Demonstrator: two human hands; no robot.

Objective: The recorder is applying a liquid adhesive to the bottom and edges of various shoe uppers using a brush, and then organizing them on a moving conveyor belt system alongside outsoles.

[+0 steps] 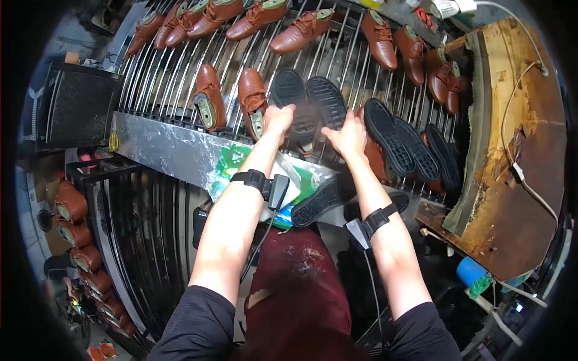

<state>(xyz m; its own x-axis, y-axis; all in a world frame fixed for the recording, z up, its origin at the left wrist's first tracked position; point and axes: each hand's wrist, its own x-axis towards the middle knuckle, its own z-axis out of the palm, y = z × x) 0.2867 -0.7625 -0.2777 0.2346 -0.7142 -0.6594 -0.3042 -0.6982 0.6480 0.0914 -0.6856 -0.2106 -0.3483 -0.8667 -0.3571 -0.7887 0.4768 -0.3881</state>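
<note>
Two black shoe soles lie tread up side by side on the metal rod rack (174,90). My left hand (278,120) is closed at the near part of the left black sole (289,87). My right hand (349,138) has its thumb and fingers on either side of the near end of the right black sole (327,99). Whether uppers are under these soles is hidden. Left of my left hand, a brown lace-up shoe (251,90) and another brown shoe (208,96) rest with their openings toward me. Several soled shoes (388,135) lie upside down beside my right hand.
Brown shoes (301,30) line the rack's far side. A metal ledge (162,147) borders its near edge. A loose black sole (319,201) lies close to my legs. A worn wooden panel (518,162) with a cable stands at right; more brown shoes (75,234) are at left.
</note>
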